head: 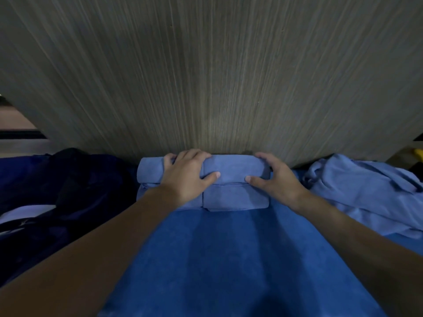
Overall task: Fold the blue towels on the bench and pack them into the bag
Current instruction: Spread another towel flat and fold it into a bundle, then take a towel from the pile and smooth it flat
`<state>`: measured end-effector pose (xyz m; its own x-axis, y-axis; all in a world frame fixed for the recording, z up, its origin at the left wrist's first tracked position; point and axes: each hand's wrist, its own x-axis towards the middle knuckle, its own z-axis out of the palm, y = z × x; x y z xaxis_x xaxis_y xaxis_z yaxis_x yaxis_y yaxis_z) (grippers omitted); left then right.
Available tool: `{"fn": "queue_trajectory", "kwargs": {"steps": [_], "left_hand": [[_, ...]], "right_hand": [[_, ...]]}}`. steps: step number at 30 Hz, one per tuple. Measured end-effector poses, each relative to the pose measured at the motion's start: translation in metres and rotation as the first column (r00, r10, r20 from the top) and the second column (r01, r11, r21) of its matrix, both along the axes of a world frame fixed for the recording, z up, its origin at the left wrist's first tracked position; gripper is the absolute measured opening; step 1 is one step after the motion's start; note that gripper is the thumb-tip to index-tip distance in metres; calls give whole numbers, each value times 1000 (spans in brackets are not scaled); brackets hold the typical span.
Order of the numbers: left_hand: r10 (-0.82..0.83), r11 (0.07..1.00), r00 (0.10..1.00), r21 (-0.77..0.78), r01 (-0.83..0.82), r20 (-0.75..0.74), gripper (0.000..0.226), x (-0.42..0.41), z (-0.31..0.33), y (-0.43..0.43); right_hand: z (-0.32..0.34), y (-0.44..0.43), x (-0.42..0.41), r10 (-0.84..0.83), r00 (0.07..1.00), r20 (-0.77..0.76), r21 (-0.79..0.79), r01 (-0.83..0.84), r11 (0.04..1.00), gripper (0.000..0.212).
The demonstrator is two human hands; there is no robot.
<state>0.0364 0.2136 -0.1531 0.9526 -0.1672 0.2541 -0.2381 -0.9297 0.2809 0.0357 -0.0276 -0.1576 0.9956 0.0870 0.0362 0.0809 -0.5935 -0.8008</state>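
A folded light blue towel [233,177] lies on the blue bench [229,259] against the wooden wall, its far part rolled over into a thick bundle. My left hand [187,177] grips the roll left of its middle, fingers over the top, thumb on the near side. My right hand [274,177] grips the roll's right end in the same way. A dark navy bag [68,184] lies to the left on the bench. A heap of unfolded light blue towels [366,193] lies to the right.
A wood-grain wall panel [217,76] rises directly behind the bench. Something white [25,212] shows in the bag. A small yellow object [417,153] shows at the far right edge.
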Motion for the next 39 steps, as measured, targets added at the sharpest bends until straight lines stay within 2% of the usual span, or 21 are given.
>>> {"fn": "queue_trajectory", "kwargs": {"steps": [6,10,13,16,19,25,27,29,31,34,39], "left_hand": [[-62,996,993,77,54,102,50,2,24,-23],[-177,984,971,34,173,158,50,3,39,-77],[-252,968,955,31,250,155,44,1,46,-128],[-304,953,947,46,300,102,35,3,44,-175],[-332,943,943,26,331,23,27,3,34,-213],[-261,965,950,-25,260,-171,28,14,-2,-251],[-230,973,952,-50,224,-204,25,16,-11,-256],[-208,973,953,-151,177,-222,19,17,-16,-258],[-229,941,952,-297,162,-204,14,18,-18,-259],[-260,878,957,-444,178,-130,13,16,-9,-259],[-321,769,946,-569,290,47,12,4,26,-252]], "right_hand": [[10,-22,-15,-42,999,24,37,41,998,66],[15,-67,-27,-150,986,71,-60,154,986,41],[20,-114,-36,-269,950,161,-180,296,938,18],[21,-157,-45,-373,900,224,-371,433,822,13],[19,-188,-50,-444,870,213,-408,492,769,13],[11,-220,-55,-445,871,208,-534,482,695,25],[9,-223,-56,-454,871,189,-615,465,637,28],[6,-226,-57,-463,866,187,-676,455,579,26],[4,-231,-59,-479,848,228,-647,499,577,17],[2,-235,-62,-471,826,309,-538,560,630,18],[17,-229,-63,-435,821,370,-408,564,718,4]]}}
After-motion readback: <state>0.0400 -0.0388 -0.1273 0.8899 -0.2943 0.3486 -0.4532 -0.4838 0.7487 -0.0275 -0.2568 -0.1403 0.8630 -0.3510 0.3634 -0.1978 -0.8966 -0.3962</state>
